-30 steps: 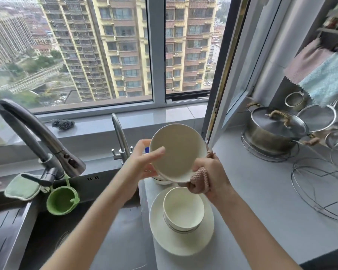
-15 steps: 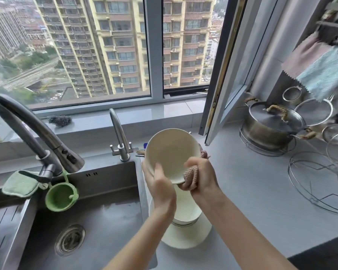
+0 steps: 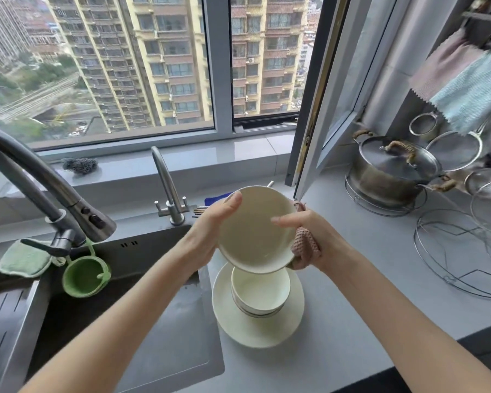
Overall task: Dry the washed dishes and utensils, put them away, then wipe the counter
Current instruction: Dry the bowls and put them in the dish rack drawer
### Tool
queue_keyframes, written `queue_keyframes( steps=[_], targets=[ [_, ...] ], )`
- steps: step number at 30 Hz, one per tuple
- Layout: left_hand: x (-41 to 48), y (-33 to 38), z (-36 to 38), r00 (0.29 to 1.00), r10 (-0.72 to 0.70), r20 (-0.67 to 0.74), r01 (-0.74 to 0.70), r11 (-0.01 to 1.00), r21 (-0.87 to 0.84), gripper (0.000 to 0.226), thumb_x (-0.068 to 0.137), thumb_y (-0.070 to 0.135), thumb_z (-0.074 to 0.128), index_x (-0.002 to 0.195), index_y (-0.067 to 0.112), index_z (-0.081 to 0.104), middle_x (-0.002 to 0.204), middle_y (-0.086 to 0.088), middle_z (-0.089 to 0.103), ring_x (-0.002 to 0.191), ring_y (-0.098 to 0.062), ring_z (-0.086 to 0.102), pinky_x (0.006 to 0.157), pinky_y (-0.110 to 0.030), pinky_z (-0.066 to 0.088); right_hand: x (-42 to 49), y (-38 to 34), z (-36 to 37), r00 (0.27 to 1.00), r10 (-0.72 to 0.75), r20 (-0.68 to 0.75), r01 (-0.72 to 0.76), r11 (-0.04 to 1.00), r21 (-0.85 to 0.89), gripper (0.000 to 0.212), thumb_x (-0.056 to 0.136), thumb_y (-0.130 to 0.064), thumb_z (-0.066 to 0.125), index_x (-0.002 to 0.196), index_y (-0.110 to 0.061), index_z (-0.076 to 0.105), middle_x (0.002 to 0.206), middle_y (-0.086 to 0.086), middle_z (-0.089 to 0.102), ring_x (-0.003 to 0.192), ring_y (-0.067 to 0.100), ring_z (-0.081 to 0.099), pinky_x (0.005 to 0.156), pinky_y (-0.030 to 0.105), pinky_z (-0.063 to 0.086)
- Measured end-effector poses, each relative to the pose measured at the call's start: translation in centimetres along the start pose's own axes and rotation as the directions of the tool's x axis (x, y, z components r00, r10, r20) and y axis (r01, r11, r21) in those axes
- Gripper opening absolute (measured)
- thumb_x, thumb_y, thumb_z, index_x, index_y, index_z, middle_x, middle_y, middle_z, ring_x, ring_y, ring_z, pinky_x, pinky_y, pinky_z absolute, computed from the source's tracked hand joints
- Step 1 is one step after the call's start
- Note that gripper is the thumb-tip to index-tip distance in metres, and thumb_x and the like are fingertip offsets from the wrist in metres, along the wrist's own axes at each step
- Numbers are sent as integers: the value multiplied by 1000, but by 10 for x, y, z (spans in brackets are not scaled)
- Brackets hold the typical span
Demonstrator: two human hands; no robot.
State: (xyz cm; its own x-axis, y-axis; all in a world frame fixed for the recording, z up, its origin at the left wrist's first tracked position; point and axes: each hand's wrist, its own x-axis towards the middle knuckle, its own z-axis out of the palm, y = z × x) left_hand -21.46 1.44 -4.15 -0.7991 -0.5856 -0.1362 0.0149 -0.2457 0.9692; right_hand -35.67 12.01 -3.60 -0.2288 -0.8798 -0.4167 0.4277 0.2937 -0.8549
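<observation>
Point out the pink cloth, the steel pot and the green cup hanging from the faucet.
pink cloth (image 3: 306, 246): head view, its bunched waffle weave.
steel pot (image 3: 380, 182): head view, its side wall.
green cup (image 3: 82, 279): head view, its front wall.

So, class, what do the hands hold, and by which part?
Left hand: plate, by its left rim. Right hand: bunched pink cloth, against the plate's right rim.

The sink (image 3: 125, 307) lies left of the table (image 3: 366, 293), where stacked bowls (image 3: 260, 290) sit on a plate (image 3: 255, 333) just beside its edge. A dish (image 3: 255, 231) is held above them between the left hand (image 3: 213, 225) and the right hand (image 3: 318, 236) with its cloth (image 3: 305, 246). A pot (image 3: 389, 171) stands back right, with a wire rack (image 3: 459, 251) before it.
</observation>
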Motion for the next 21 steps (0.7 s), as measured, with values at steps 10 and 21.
queue_keyframes(
  steps=[10, 21],
  targets=[
    [-21, -71, 62, 813, 127, -569, -250, 958, -143, 17, 97, 26, 45, 109, 38, 50, 110, 14, 59, 98, 10, 57, 85, -15, 44, 11, 63, 14, 953, -1, -304, 123, 916, 383, 19, 71, -6, 54, 88, -15, 51, 61, 7, 48, 40, 16, 38, 49, 16, 24],
    [-6, -29, 0, 981, -165, -99, 162, 986, -39, 29, 84, 47, 54, 103, 30, 67, 105, -6, 71, 95, -28, 67, 83, -49, 51, 13, 33, -12, 966, 259, -27, -252, 957, 144, 31, 64, -6, 46, 91, -6, 61, 89, 15, 59, 72, 31, 58, 56, 24, 41]
  ],
)
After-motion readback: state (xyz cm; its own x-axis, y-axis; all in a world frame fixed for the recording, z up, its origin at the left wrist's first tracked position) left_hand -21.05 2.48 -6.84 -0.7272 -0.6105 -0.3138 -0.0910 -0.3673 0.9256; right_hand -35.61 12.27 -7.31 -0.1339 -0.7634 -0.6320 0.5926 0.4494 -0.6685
